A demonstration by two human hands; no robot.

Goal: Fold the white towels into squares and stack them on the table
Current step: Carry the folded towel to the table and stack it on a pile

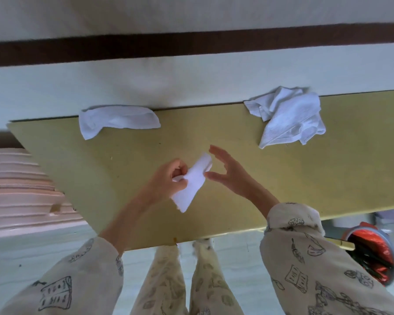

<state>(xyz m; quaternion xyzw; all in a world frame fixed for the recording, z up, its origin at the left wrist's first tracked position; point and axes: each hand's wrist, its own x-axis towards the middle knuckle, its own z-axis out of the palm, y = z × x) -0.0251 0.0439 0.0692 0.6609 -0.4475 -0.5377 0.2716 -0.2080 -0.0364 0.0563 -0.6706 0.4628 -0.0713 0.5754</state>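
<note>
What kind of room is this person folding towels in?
Probably a plain indoor room, home or workroom; I cannot tell which. Clues: a yellow-green flat table against a pale wall with a dark band, and a bin with a red liner.

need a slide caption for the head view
Left hand grips a folded white towel; right hand open beside it.

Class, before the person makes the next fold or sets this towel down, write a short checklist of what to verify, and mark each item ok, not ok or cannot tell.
1. Left hand grips the folded towel: ok.
2. Right hand holds it too: not ok, fingers spread beside it.
3. Towel is already a square: cannot tell, it is tilted and blurred.
4. A stack exists on the table: not ok, none visible.
5. Other towels folded: not ok, the crumpled towel at far right and the rumpled towel at far left remain.
</note>
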